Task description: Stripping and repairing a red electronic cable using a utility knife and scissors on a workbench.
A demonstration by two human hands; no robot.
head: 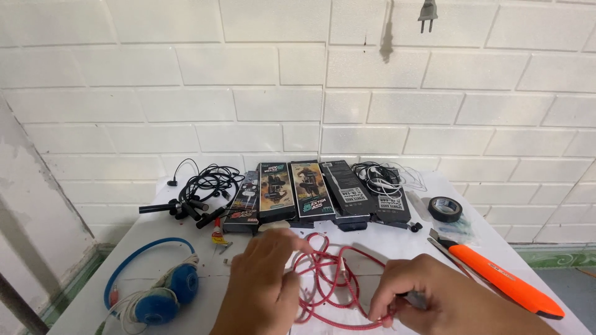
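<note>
A tangled red braided cable [332, 273] lies on the white table [397, 239] in front of me. My left hand [264, 282] pinches a strand of it near the top of the loops. At the lower right of the tangle, my right hand [434, 301] grips the cable and also seems to hold a small dark object. Both hands rest low over the table's near edge.
Blue headphones [158, 288] lie at the left. Several dark product boxes [310, 192] line the back, with black cables [202, 189] to their left. A roll of black tape [444, 209] and an orange utility knife [506, 279] sit at the right. A white brick wall stands behind.
</note>
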